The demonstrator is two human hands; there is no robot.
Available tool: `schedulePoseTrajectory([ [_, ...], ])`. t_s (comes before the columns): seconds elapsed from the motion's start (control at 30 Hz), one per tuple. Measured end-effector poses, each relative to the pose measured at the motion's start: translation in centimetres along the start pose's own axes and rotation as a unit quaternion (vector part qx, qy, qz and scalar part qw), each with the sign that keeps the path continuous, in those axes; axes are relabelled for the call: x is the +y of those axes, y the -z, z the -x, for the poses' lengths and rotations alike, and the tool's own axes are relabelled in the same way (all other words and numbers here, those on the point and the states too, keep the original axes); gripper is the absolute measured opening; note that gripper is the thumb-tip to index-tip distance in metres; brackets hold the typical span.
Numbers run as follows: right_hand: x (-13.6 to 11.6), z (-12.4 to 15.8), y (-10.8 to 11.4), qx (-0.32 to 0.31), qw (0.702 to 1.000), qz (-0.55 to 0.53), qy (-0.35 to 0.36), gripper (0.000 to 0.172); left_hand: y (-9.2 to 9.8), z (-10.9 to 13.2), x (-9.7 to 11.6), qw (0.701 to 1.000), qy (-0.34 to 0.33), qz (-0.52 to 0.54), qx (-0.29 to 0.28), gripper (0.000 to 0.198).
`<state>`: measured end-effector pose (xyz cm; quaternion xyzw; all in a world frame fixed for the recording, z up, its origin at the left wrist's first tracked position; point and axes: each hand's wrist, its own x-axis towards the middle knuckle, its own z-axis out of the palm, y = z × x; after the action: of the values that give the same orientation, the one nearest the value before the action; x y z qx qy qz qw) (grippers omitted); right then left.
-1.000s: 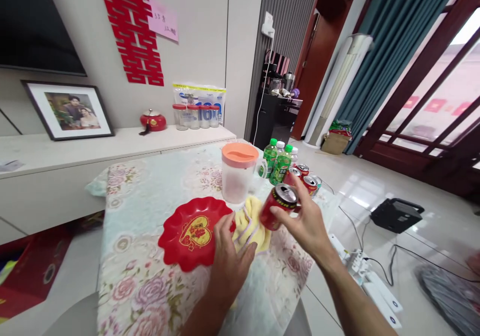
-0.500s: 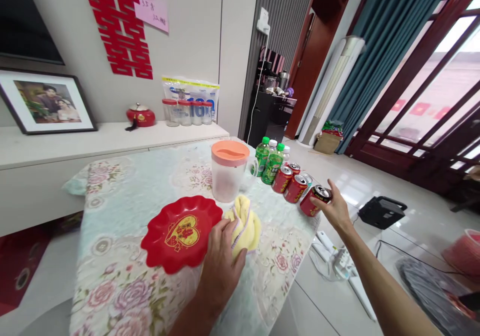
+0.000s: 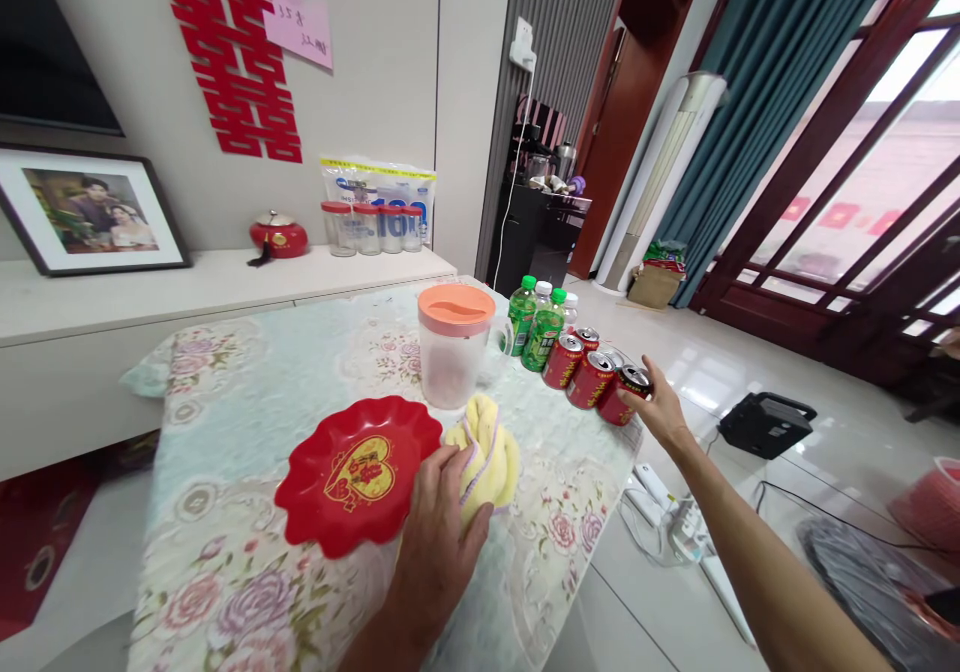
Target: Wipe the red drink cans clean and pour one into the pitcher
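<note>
My left hand is closed round the near left side of a folded yellow cloth on the flowered tablecloth. At the table's right edge, my right hand grips a red can with a black top, thumb on the near side and fingers behind. That can stands upright close beside other red cans. Green-capped bottles stand behind the cans. A frosted pitcher with an orange lid is just behind the cloth. The red scalloped plate lies left of my left hand.
Along the wall, a white cabinet holds a framed photo, a red pot and red-lidded jars. Power strips and a black device lie on the floor to the right.
My right hand has moved the black-topped can slightly left, closer to the other red cans. My left hand stays on the cloth. The view has shifted a little.
</note>
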<state>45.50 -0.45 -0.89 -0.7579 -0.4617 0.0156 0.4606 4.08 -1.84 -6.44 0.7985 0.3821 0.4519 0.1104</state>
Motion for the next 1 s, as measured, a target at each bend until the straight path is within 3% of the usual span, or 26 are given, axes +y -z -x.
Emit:
schedulePoseTrajectory([
  [0.3,0.7,0.8,0.1,-0.002,0.999,-0.036,-0.004,0.109,0.1,-0.1,0.0,1.0,-0.004,-0.005,0.004,0.05],
  [0.47,0.8,1.8,-0.2,-0.006,0.997,-0.074,-0.035,0.125,0.2,-0.1,0.0,1.0,-0.001,0.009,0.0,0.049],
  [0.6,-0.1,3.7,0.0,0.05,0.991,-0.095,-0.077,0.128,0.1,-0.1,0.0,1.0,0.013,0.02,-0.001,0.049],
  [0.73,-2.0,8.0,0.3,0.166,0.973,-0.107,-0.122,0.114,0.3,0.0,0.4,0.999,0.03,0.043,-0.003,0.048],
  [0.8,-3.1,10.7,-0.2,0.194,0.966,-0.122,-0.122,0.108,0.4,0.1,0.7,0.997,0.048,0.057,-0.014,0.049],
  [0.87,-4.5,13.1,-1.4,0.181,0.967,-0.14,-0.115,0.095,0.7,0.0,1.2,0.993,0.084,0.072,-0.036,0.05],
  [1.0,-9.6,16.0,-5.1,0.061,0.973,-0.219,-0.041,0.063,1.5,-0.2,2.1,0.981,0.127,0.104,-0.104,0.058],
])
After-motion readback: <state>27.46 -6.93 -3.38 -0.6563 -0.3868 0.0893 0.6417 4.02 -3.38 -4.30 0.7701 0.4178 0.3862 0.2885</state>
